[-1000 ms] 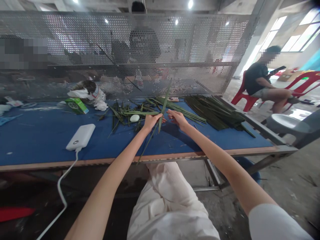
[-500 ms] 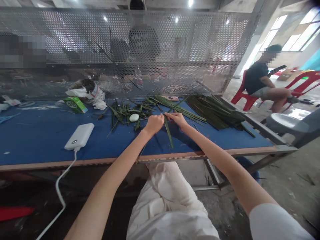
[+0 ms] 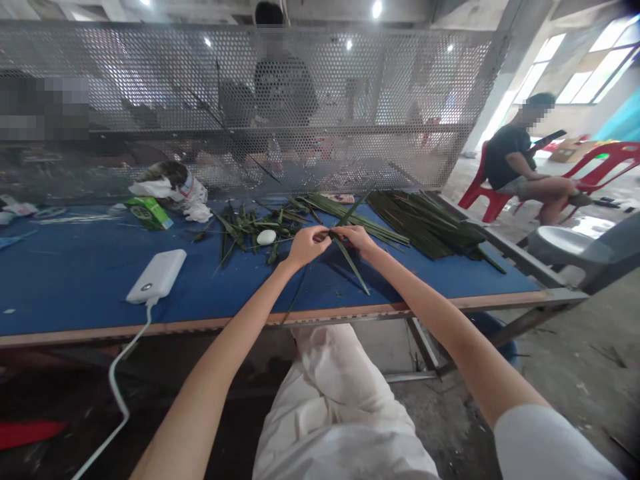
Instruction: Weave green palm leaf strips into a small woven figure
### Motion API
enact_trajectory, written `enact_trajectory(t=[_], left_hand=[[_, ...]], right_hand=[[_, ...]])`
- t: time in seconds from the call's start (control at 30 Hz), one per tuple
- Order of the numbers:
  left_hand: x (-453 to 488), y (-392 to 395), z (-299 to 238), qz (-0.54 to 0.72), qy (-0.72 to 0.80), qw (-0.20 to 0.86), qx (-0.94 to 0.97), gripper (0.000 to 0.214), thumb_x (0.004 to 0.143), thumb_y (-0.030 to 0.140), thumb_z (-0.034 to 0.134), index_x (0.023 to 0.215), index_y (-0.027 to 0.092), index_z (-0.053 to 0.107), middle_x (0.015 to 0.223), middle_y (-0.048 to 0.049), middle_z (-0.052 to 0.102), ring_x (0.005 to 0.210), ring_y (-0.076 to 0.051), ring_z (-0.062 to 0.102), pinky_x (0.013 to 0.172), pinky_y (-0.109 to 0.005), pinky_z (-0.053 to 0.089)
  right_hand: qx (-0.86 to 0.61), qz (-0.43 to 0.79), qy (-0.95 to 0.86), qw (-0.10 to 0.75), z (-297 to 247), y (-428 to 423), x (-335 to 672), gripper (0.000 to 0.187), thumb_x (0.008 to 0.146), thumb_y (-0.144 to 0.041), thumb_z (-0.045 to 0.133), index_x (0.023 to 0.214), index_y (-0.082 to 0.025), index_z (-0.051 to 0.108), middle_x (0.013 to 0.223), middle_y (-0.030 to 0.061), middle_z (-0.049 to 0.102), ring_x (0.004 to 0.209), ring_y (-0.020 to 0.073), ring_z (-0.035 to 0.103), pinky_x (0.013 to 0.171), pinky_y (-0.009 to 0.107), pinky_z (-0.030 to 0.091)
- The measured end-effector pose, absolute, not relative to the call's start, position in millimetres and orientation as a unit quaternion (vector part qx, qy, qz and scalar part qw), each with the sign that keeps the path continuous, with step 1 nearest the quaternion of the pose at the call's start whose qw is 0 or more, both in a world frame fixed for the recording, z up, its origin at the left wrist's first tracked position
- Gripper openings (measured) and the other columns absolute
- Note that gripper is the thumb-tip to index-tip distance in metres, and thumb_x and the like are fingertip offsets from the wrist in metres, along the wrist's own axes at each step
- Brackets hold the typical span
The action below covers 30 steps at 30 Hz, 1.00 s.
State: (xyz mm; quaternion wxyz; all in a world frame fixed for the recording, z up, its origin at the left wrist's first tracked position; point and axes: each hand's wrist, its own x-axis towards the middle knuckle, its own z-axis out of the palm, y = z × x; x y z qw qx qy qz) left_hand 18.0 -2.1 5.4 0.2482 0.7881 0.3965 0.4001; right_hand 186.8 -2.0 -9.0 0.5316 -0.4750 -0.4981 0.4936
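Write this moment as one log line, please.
left hand: holding leaf strips | right hand: holding same strips | on table: white power bank, leaf pile

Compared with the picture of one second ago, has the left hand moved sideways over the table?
Yes. The left hand has moved slightly to the right: its gap to the white oval object on the table is wider now.

The head-worn camera looks forward and down at the hands (image 3: 307, 247) and table (image 3: 215, 283).
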Motion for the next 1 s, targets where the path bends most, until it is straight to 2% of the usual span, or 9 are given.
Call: enact_trajectory(t=[0.07, 0.13, 0.27, 0.37, 0.5, 0.63, 0.8, 0.9, 1.0], left_hand=[[17, 4, 6, 0.422, 0.39, 0.406, 0.711, 0.023, 0.079, 0.032, 0.06, 0.088, 0.016, 0.072, 0.08, -0.0062, 0.071, 0.078, -0.021, 0.066, 0.077, -0.031, 0.05], [17, 9, 4, 0.404, 0.365, 0.535, 0.646, 0.027, 0.076, 0.038, 0.065, 0.085, 0.014, 0.072, 0.079, -0.0063, 0.072, 0.074, -0.021, 0.067, 0.076, -0.033, 0.052], [17, 17, -2, 0.386, 0.356, 0.624, 0.578, 0.032, 0.059, 0.035, 0.084, 0.076, 0.011, 0.073, 0.075, -0.0078, 0.072, 0.068, -0.018, 0.066, 0.076, -0.032, 0.053], [15, 22, -6, 0.378, 0.355, 0.645, 0.561, 0.031, 0.055, 0.031, 0.088, 0.073, 0.011, 0.073, 0.074, -0.0078, 0.072, 0.065, -0.015, 0.066, 0.075, -0.03, 0.054], [13, 25, -9, 0.375, 0.354, 0.649, 0.559, 0.033, 0.051, 0.032, 0.09, 0.07, 0.011, 0.073, 0.074, -0.0079, 0.072, 0.065, -0.015, 0.066, 0.074, -0.029, 0.056], [14, 22, -9, 0.388, 0.361, 0.64, 0.557, 0.035, 0.048, 0.032, 0.091, 0.069, 0.011, 0.074, 0.073, -0.0079, 0.072, 0.066, -0.016, 0.066, 0.076, -0.031, 0.056], [14, 23, -13, 0.42, 0.383, 0.609, 0.553, 0.031, 0.05, 0.03, 0.089, 0.068, 0.011, 0.073, 0.069, -0.007, 0.07, 0.065, -0.017, 0.066, 0.075, -0.033, 0.056], [11, 27, -16, 0.445, 0.396, 0.577, 0.558, 0.027, 0.053, 0.032, 0.086, 0.067, 0.013, 0.073, 0.066, -0.0059, 0.069, 0.064, -0.017, 0.066, 0.073, -0.032, 0.055], [8, 32, -18, 0.477, 0.403, 0.544, 0.56, 0.026, 0.055, 0.034, 0.084, 0.065, 0.014, 0.072, 0.063, -0.0051, 0.068, 0.064, -0.018, 0.065, 0.071, -0.032, 0.053]], right_hand=[[-0.463, 0.51, -0.498, 0.527, -9, -1, 186, 0.034, 0.057, -0.043, 0.078, 0.054, -0.017, 0.056, 0.055, -0.0033, 0.051, 0.057, 0.0097, 0.047, 0.057, 0.023, 0.039], [-0.445, 0.524, -0.506, 0.52, -10, 0, 186, 0.032, 0.058, -0.043, 0.077, 0.057, -0.017, 0.06, 0.057, -0.0028, 0.053, 0.059, 0.0105, 0.05, 0.06, 0.024, 0.041], [-0.441, 0.53, -0.53, 0.494, -13, -1, 185, 0.033, 0.061, -0.047, 0.076, 0.064, -0.016, 0.064, 0.058, -0.0023, 0.055, 0.057, 0.0103, 0.05, 0.059, 0.024, 0.04], [-0.435, 0.523, -0.54, 0.495, -13, -2, 184, 0.039, 0.061, -0.053, 0.076, 0.064, -0.016, 0.063, 0.058, -0.0025, 0.053, 0.058, 0.0103, 0.05, 0.058, 0.023, 0.04], [-0.431, 0.482, -0.533, 0.545, -9, -4, 185, 0.049, 0.061, -0.063, 0.072, 0.059, -0.017, 0.057, 0.058, -0.0023, 0.05, 0.054, 0.0089, 0.044, 0.055, 0.023, 0.038], [-0.438, 0.422, -0.537, 0.585, -4, -3, 190, 0.046, 0.066, -0.06, 0.071, 0.059, -0.018, 0.056, 0.057, -0.0016, 0.05, 0.053, 0.0093, 0.043, 0.051, 0.023, 0.036], [-0.381, 0.519, -0.462, 0.61, 6, 1, 199, 0.022, 0.076, -0.041, 0.067, 0.078, -0.02, 0.062, 0.074, 0.0013, 0.065, 0.066, 0.0116, 0.059, 0.057, 0.021, 0.045], [-0.372, 0.571, -0.441, 0.584, 13, 0, 199, 0.027, 0.084, -0.045, 0.055, 0.078, -0.019, 0.061, 0.082, 0.0074, 0.069, 0.077, 0.0171, 0.065, 0.062, 0.025, 0.05], [-0.372, 0.609, -0.443, 0.543, 17, -5, 197, 0.026, 0.082, -0.043, 0.061, 0.078, -0.018, 0.06, 0.082, 0.0075, 0.069, 0.069, 0.0166, 0.064, 0.058, 0.025, 0.05]])
